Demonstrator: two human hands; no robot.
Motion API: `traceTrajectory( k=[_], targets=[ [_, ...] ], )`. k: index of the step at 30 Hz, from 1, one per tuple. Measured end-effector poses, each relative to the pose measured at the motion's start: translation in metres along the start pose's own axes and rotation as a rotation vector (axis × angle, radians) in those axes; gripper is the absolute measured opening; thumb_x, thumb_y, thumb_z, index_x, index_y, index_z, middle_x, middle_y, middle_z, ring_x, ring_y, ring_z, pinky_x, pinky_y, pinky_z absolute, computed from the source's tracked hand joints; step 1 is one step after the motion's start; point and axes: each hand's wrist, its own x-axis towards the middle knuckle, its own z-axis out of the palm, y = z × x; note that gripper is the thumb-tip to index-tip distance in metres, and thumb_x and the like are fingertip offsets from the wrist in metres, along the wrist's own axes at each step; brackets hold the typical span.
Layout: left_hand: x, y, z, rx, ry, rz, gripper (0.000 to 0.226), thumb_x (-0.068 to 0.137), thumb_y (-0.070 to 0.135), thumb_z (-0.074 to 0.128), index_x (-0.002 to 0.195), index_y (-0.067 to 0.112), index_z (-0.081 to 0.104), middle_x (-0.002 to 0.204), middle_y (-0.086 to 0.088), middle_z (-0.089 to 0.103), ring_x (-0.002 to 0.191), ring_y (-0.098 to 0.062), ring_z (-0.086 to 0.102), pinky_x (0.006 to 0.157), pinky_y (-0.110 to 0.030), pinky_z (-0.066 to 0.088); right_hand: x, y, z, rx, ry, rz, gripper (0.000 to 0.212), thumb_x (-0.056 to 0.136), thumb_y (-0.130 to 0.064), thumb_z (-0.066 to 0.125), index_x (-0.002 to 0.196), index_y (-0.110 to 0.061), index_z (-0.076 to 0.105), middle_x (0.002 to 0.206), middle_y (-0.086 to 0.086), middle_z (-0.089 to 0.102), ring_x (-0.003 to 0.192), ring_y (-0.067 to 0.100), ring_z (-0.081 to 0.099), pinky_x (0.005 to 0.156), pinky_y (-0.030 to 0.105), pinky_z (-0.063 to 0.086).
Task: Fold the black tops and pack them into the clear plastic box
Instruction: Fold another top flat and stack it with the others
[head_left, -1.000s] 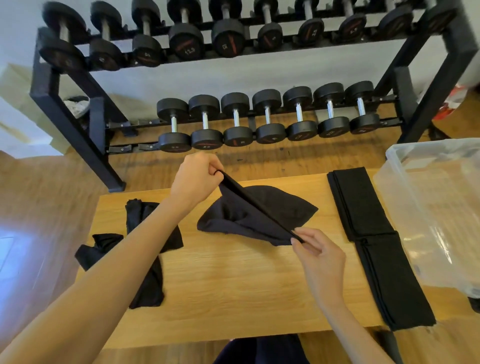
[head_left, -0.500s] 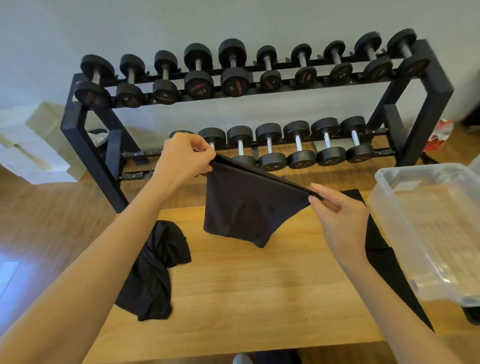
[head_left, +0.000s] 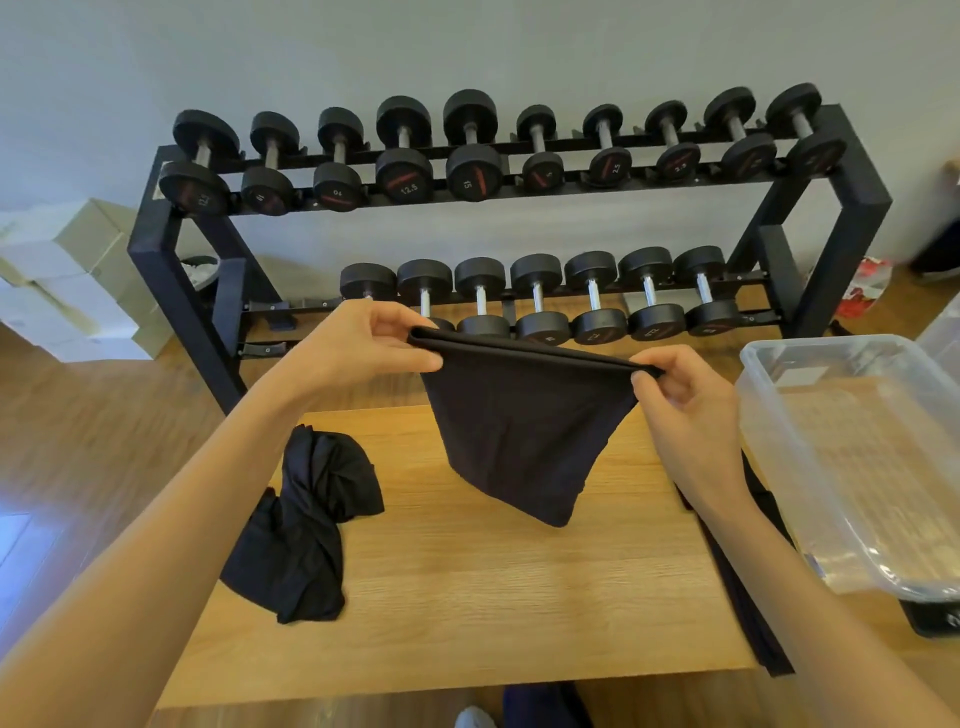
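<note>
A black top (head_left: 519, 436) hangs in the air above the wooden table (head_left: 467, 613), stretched along its upper edge. My left hand (head_left: 358, 348) pinches that edge's left end and my right hand (head_left: 680, 400) pinches its right end. A crumpled pile of black tops (head_left: 306, 525) lies on the table's left side. Folded black tops (head_left: 748, 597) lie along the table's right edge, partly hidden by my right arm. The clear plastic box (head_left: 857, 457) stands empty at the right.
A black dumbbell rack (head_left: 519, 218) with two rows of dumbbells stands behind the table against the wall. Cardboard boxes (head_left: 67, 280) are stacked at the far left on the wooden floor. A red and white bag (head_left: 865, 286) lies beyond the rack's right leg.
Both hands have lifted the black top off the table and pulled its upper edge taut and nearly level. The view has tilted upward toward the rack.
</note>
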Motion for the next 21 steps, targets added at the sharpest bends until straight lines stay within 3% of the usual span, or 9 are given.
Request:
traceTrajectory(
  k=[6,11,13,17,21],
  targets=[
    [-0.022,-0.005,0.008,-0.021,-0.004,-0.024,0.010,0.084,0.013,0.075,0.094,0.014,0.073,0.086,0.000,0.077,0.084,-0.009,0.072,0.072,-0.016,0.056,-0.014,0.000,-0.008,-0.011,-0.038,0.004,0.015,0.099,-0.009,0.051,0.108,-0.017,0.060,0.086,0.002,0.065,0.082,0.016,0.063,0.077,0.042,0.056],
    [-0.045,-0.007,0.010,-0.053,-0.077,-0.037,0.009,0.086,0.012,0.071,0.095,0.010,0.071,0.088,-0.003,0.077,0.087,-0.012,0.074,0.081,-0.021,0.058,-0.037,-0.001,-0.021,-0.001,-0.096,-0.007,0.016,0.100,-0.009,0.049,0.111,-0.014,0.059,0.095,-0.003,0.064,0.089,0.013,0.065,0.071,0.041,0.058],
    [-0.053,-0.008,0.010,-0.058,-0.120,-0.049,0.012,0.086,0.014,0.070,0.097,0.009,0.071,0.088,-0.004,0.077,0.086,-0.012,0.074,0.079,-0.021,0.058,-0.046,-0.001,-0.027,0.024,-0.124,0.007,0.017,0.100,-0.009,0.049,0.111,-0.017,0.059,0.097,-0.004,0.064,0.091,0.014,0.065,0.069,0.039,0.058],
    [-0.066,-0.010,0.011,-0.118,-0.217,-0.095,0.019,0.080,0.015,0.072,0.098,0.008,0.072,0.087,-0.007,0.077,0.083,-0.014,0.074,0.070,-0.017,0.058,-0.062,-0.004,-0.038,0.040,-0.169,0.015,0.020,0.099,-0.011,0.050,0.104,-0.029,0.058,0.097,-0.005,0.062,0.089,0.009,0.064,0.057,0.021,0.054],
    [-0.064,-0.022,0.013,-0.189,-0.332,-0.200,0.030,0.071,0.023,0.077,0.097,0.007,0.075,0.090,-0.010,0.077,0.082,-0.016,0.074,0.068,-0.018,0.058,-0.064,0.005,-0.038,0.020,-0.205,0.075,0.019,0.099,-0.011,0.051,0.102,-0.027,0.059,0.097,-0.007,0.061,0.087,0.004,0.063,0.054,0.018,0.052]
  ],
)
